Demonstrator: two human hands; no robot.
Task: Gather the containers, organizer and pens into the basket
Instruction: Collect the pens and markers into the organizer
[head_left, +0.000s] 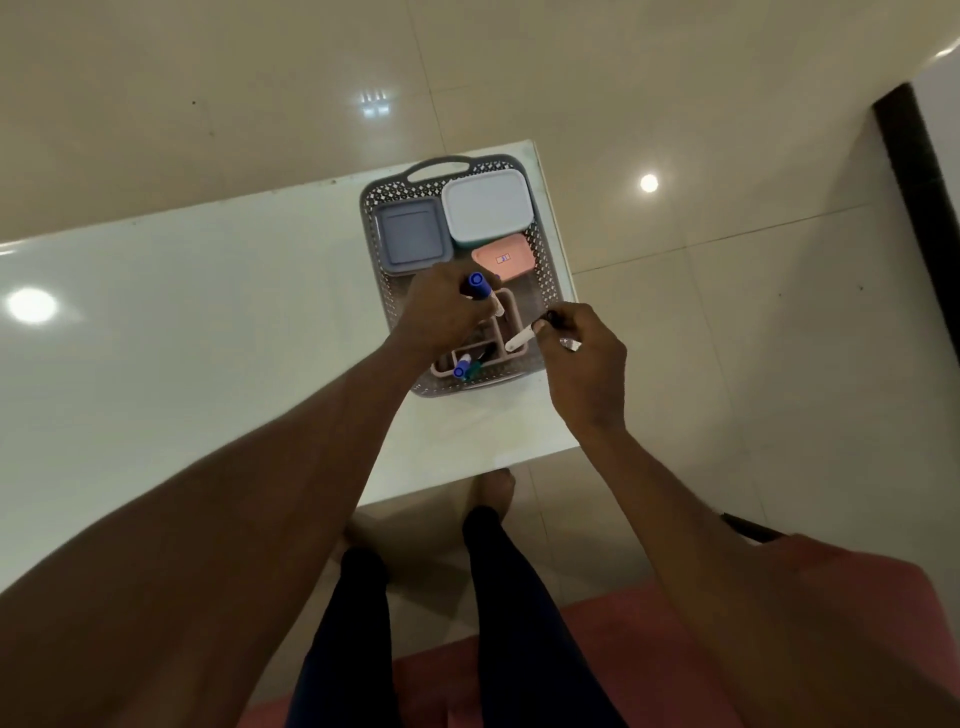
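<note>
Over basket (540, 244) on surface (182, 312): left hand (447, 306) fingers grip blue pen (480, 288); right hand (587, 353) fingers pinch white pen (521, 340); organizer (511, 353) inside basket.

Both our arms reach forward and down, bare from the upper arm to the wrist, and converge toward the middle. Our left hand (447, 306) is turned back-up, knuckles facing us, its fingers curled closed in a grip around a pen with a blue cap (480, 288) whose capped end points up toward us. Our right hand (584, 358) sits just beside it and a little nearer, wrist bent inward, thumb and fingers pinched closed on a white pen (521, 339) that angles down and left from the fingertips. The two hands are near each other without touching. Below, our legs and bare feet show.
</note>
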